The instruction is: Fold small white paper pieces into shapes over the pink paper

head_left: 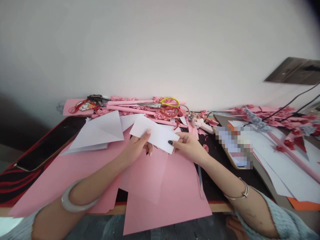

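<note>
A small rectangular piece of white paper point(156, 135) is held between both hands above the pink sheets. My left hand point(141, 143) grips its left part, thumb on top and fingers curled beneath. My right hand point(186, 145) pinches the right end, with the thumb on the upper face and the fingers behind. Below them lie large pink paper sheets point(165, 213), one reaching past the table's front edge. Close to my left hand, folded white sheets point(100, 131) rest on the pink paper.
Scissors with yellow and red handles point(170, 102) lie among pink paper flower stems at the wall. A glue gun point(200, 123) is at the back. One phone point(235, 160) lies right, a dark phone point(50, 143) left. White sheets point(277, 166) cover the right side.
</note>
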### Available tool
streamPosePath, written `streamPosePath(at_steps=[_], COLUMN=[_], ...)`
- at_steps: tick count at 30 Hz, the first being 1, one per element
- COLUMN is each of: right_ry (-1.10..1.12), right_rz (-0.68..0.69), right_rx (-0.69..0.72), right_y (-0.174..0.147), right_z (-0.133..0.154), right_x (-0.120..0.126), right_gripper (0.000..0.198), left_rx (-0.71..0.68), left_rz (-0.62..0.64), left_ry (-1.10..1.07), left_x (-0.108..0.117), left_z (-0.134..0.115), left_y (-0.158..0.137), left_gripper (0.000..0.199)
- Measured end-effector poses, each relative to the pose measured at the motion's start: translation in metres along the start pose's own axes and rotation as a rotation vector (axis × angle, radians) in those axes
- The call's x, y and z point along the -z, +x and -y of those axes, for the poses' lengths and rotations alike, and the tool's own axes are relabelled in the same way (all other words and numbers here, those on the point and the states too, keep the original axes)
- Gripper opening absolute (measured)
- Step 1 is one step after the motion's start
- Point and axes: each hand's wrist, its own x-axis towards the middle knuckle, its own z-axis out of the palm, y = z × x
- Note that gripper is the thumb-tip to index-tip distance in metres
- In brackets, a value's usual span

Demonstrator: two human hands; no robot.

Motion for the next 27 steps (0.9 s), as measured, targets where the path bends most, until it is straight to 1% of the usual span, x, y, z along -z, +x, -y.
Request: streamPosePath(at_steps=[2, 3, 5, 8, 10, 14, 17, 21, 24, 27], right_ry=[-0.165, -0.256, -0.439, -0.638, -0.650, -0.522, -0.478, -0.528, -0.610, -0.646], right_rz=[0.071, 0.080, 0.060, 0.032, 0.039, 0.015, 0.008, -0.016, -0.026, -0.002], right_rx=[0.038, 0.072, 0.151, 0.242, 0.250, 0.177, 0.146, 0.199, 0.230, 0.220], right_y=[-0.003, -0.004, -0.007, -0.010, -0.011, -0.011, -0.011, -0.012, -0.012, -0.011], right_z=[0.004, 0.006, 0.010, 0.012, 0.011, 0.007, 0.006, 0.006, 0.005, 0.003], right_x=[-0.004, -0.005, -0.008, -0.012, -0.013, -0.015, -0.016, -0.018, -0.019, -0.019], right_gripper=[0.017, 0.017, 0.018, 0.026, 0.029, 0.028, 0.021, 0.013, 0.013, 0.014], left_rx=[-0.043, -0.043, -0.017, -0.006, -0.014, -0.086, -0.152, -0.219, -0.263, -0.275], left_rz=[-0.071, -0.084, -0.090, -0.067, -0.055, -0.051, -0.039, -0.068, -0.075, -0.051], left_ry=[0.132, 0.217, 0.363, 0.469, 0.462, 0.417, 0.544, 0.710, 0.775, 0.813], left_x=[-0.002, -0.002, -0.004, -0.005, -0.005, -0.005, -0.007, -0.008, -0.006, -0.004], left_z=[-0.003, -0.004, -0.006, -0.005, -0.004, -0.008, -0.013, -0.013, -0.009, -0.006], left_y=[-0.004, -0.005, -0.009, -0.012, -0.012, -0.009, -0.009, -0.010, -0.010, -0.009], left_gripper=[0.035, 0.040, 0.045, 0.041, 0.037, 0.032, 0.037, 0.039, 0.037, 0.036])
